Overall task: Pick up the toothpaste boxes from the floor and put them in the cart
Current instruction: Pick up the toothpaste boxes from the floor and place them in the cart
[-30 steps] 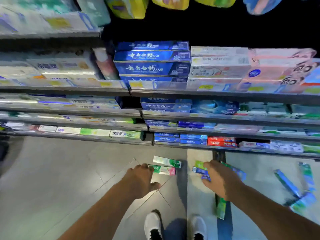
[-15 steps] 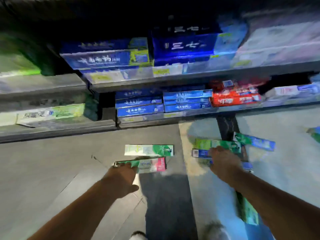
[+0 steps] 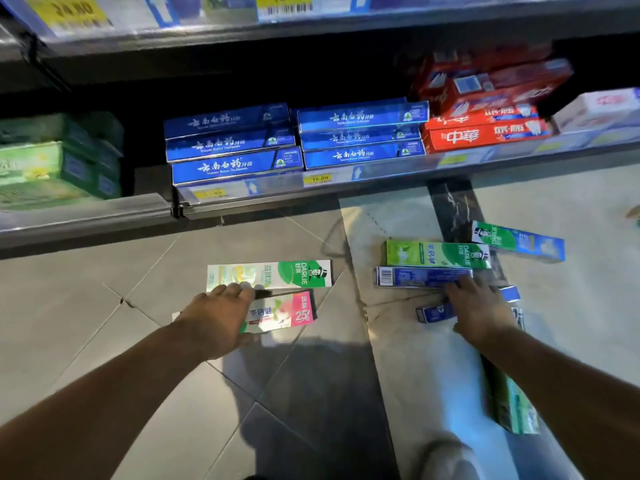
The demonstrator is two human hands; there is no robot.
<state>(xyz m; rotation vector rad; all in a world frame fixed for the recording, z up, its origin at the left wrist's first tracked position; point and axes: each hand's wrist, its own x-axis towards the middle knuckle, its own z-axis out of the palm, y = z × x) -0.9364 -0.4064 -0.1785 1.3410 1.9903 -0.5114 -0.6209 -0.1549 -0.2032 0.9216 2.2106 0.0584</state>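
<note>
You are at the pick-up step, both hands down among the toothpaste boxes scattered on the tiled floor [image 3: 433, 375] in front of the bottom shelf [image 3: 346, 188]. Your left hand [image 3: 216, 322] lies over the near end of the pink-and-white box [image 3: 287, 311], thumb under its near edge and fingers spread over the top, reaching toward the white-and-green Darlie box [image 3: 270, 274] just behind it; whether that grasp has closed I cannot tell. Your right hand [image 3: 481, 311] rests flat on the blue box [image 3: 419, 277], fingers fairly straight, covering another small blue box [image 3: 434, 312] below it, so nothing is clasped there yet. A green box [image 3: 436, 254] lies touching the blue one's far side, a blue-and-green box [image 3: 519, 241] sits further right, and one more green box [image 3: 512, 403] lies by your right forearm. No cart shows here. Next, I judge, you need to curl each hand round a box's narrow sides, lift, then turn to find the cart
</note>
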